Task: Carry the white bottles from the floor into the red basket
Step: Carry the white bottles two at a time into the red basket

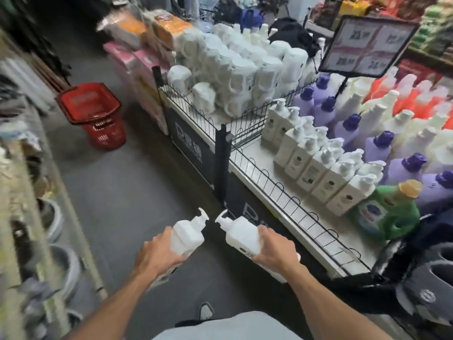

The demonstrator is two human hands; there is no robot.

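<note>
Both loaded, mid-carry: left hand (pixel 159 253) grips left bottle (pixel 188 235), right hand (pixel 274 251) grips right bottle (pixel 241 238). Next: reach red basket (pixel 107 136), well ahead-left, and lower both in.

A: What sort of place is this?
B: A shop aisle: ranked pump bottles (pixel 316 168) behind a wire rail (pixel 294 203) at right, a price sign (pixel 367 45) above, a red basket (pixel 107 134) on the floor (pixel 127 192) far left.
</note>
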